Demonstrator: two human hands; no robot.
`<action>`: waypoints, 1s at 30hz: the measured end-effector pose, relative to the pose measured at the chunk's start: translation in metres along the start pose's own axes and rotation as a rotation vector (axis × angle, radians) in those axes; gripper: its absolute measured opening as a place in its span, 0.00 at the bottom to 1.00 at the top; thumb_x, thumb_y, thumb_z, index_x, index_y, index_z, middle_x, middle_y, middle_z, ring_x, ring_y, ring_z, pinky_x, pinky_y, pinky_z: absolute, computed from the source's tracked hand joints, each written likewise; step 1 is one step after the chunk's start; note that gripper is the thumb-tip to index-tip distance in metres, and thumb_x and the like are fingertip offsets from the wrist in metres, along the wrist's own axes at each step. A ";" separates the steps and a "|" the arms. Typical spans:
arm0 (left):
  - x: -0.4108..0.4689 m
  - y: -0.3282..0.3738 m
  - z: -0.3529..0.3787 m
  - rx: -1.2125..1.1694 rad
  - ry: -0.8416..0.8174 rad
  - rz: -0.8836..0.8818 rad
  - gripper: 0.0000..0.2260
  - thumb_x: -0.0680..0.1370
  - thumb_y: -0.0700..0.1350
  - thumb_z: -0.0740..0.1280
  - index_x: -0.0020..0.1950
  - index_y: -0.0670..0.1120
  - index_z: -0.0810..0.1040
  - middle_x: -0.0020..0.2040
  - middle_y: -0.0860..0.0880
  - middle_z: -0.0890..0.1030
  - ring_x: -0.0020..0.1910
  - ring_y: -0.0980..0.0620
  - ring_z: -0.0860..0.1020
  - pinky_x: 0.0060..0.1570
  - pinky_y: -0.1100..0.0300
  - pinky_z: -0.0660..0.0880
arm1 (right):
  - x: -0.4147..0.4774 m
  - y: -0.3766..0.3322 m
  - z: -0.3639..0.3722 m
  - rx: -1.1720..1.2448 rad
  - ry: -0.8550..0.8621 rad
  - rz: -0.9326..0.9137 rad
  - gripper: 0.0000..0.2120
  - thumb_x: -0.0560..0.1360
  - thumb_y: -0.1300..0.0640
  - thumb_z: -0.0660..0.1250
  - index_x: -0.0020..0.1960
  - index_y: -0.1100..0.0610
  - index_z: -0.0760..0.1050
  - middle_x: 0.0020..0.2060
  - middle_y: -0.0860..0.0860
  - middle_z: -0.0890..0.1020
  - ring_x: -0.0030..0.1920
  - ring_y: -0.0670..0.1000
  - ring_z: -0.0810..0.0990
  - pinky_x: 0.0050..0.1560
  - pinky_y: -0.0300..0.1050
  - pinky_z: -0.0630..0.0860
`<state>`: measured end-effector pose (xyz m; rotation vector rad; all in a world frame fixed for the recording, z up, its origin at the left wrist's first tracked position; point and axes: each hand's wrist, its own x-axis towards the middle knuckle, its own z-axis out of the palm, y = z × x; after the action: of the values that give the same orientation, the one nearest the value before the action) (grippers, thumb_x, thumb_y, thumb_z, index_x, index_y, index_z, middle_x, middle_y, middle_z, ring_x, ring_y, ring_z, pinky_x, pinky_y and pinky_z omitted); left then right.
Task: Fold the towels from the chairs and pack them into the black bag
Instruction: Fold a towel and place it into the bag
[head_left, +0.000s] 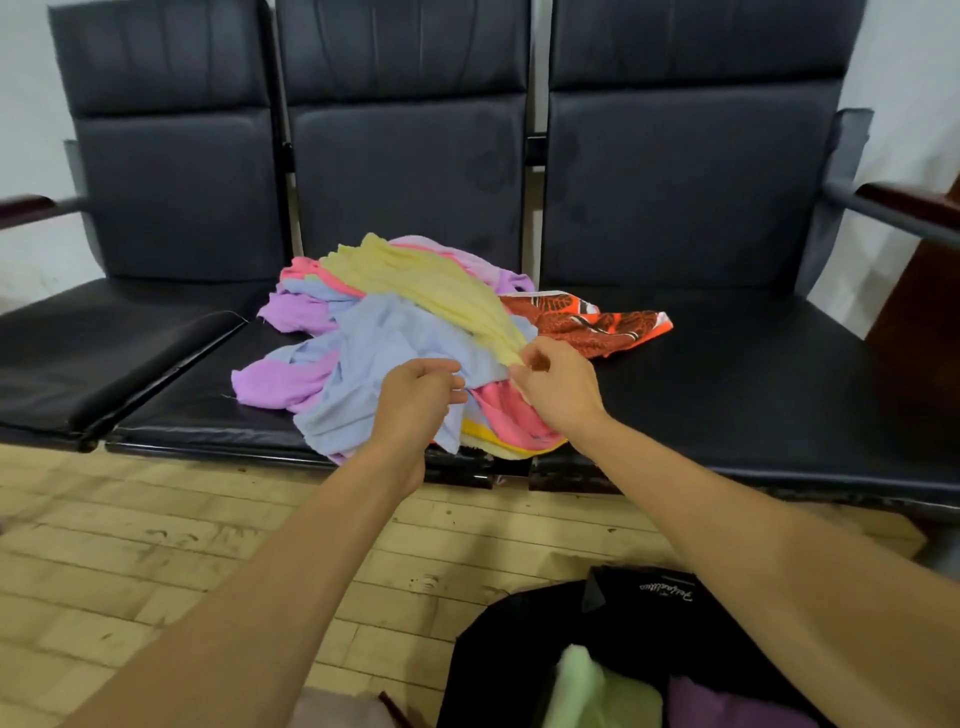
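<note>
From the head camera we look down on a row of three black chairs (691, 171) standing against a pale wall. A loose pile of towels (395, 338) lies on the middle seat, reaching to its front edge. On top of the heap a yellow towel (415, 275) runs from the back down toward the front right, and a blue towel (374, 353) spreads below it, with a purple towel (280, 379) sticking out at the left and a pink towel (509, 415) at the front. An orange patterned cloth (587, 319) lies just beside the pile, partly on the right seat. Our right hand (558, 387) is at the front right of the heap, thumb and fingertips pinched together on the near end of the yellow towel. Our left hand (415, 395) rests over the blue towel with its fingers curled inward; we cannot tell whether they hold any of the fabric. The two hands sit near each other but do not touch. On the pale tiled floor (156, 571) below us, at the lower right, the black bag (519, 649) stands open, well apart from the pile. Inside it we see a light green towel (587, 686) and, beside that, a violet cloth (727, 709). Our right forearm crosses above part of the bag.
</note>
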<state>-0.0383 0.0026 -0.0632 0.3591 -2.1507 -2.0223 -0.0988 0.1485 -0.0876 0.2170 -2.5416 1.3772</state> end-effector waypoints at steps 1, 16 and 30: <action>0.000 0.002 0.007 -0.021 -0.009 -0.013 0.10 0.78 0.36 0.59 0.55 0.41 0.78 0.49 0.46 0.81 0.47 0.52 0.80 0.47 0.62 0.76 | -0.001 -0.003 -0.006 0.073 0.041 -0.024 0.04 0.75 0.62 0.67 0.41 0.58 0.73 0.40 0.50 0.77 0.43 0.49 0.74 0.42 0.42 0.66; -0.016 0.019 0.121 -0.481 -0.174 -0.255 0.12 0.79 0.50 0.61 0.62 0.49 0.71 0.64 0.47 0.72 0.62 0.45 0.74 0.50 0.50 0.77 | -0.018 0.011 -0.141 0.808 0.096 0.163 0.07 0.83 0.58 0.58 0.49 0.56 0.73 0.54 0.56 0.79 0.52 0.53 0.79 0.54 0.52 0.78; -0.003 -0.014 0.188 -0.437 0.125 -0.240 0.18 0.76 0.45 0.67 0.64 0.44 0.70 0.55 0.45 0.80 0.49 0.46 0.81 0.48 0.49 0.79 | -0.067 0.073 -0.208 0.406 -0.065 0.196 0.08 0.80 0.53 0.63 0.50 0.54 0.80 0.42 0.45 0.83 0.39 0.40 0.81 0.37 0.34 0.78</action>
<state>-0.0882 0.1819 -0.0895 0.6788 -1.5971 -2.4467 -0.0231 0.3636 -0.0559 0.0848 -2.3575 1.9859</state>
